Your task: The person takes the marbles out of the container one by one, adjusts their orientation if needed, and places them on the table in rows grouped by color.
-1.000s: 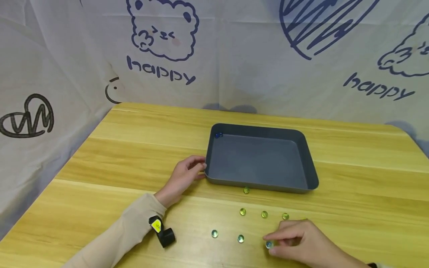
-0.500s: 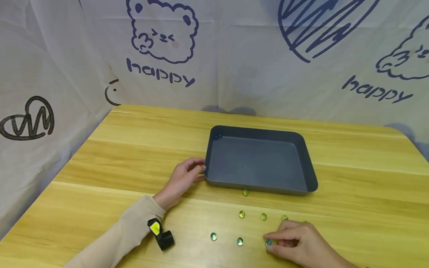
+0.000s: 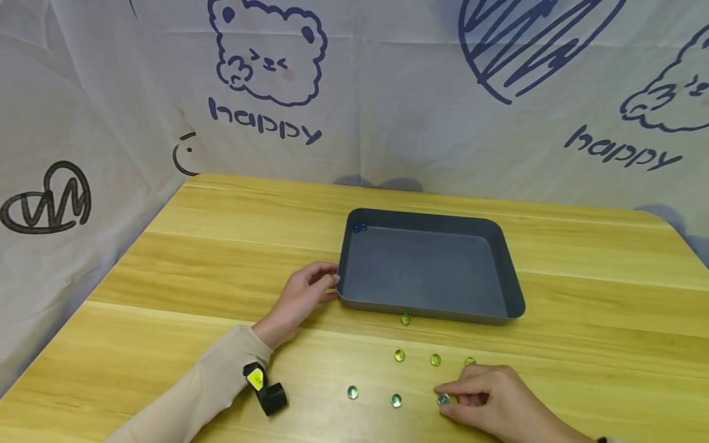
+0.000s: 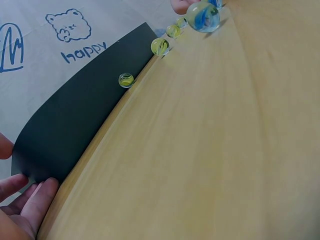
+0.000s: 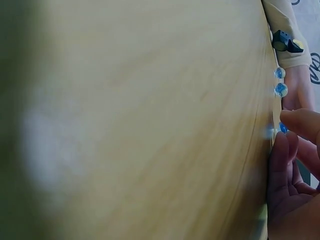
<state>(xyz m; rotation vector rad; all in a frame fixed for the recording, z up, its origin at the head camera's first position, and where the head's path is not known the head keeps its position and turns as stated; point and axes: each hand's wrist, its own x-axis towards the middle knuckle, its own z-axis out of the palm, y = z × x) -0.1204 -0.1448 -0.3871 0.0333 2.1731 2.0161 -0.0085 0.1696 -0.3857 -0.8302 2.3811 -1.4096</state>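
Observation:
Thumb and index finger of my right hand (image 3: pixel 495 394) pinch a clear blue-streaked glass marble (image 3: pixel 444 399), low over the table at the lower right. In the right wrist view that marble (image 5: pixel 283 127) shows between the fingertips. My left hand (image 3: pixel 299 298) touches the left end of a dark grey rectangular tray (image 3: pixel 426 271); in the left wrist view its fingertips (image 4: pixel 47 187) lie against the outer wall. Two dark blue marbles (image 3: pixel 360 227) sit in the tray's far left corner. Two blue-streaked marbles, one left (image 3: pixel 352 392) and one nearer (image 3: pixel 396 400), lie left of my right hand.
Several yellow-green marbles lie on the wooden table (image 3: pixel 194 271): one (image 3: pixel 405 319) at the tray's front wall, others (image 3: pixel 399 355) in a row before it. A printed white cloth (image 3: pixel 388 111) hangs behind. A black wrist camera (image 3: pixel 271 397) sits by the left sleeve.
The right hand and its marble have shifted slightly forward or up relative to the other marbles. The head view tilts a little. My left hand stays at the tray.

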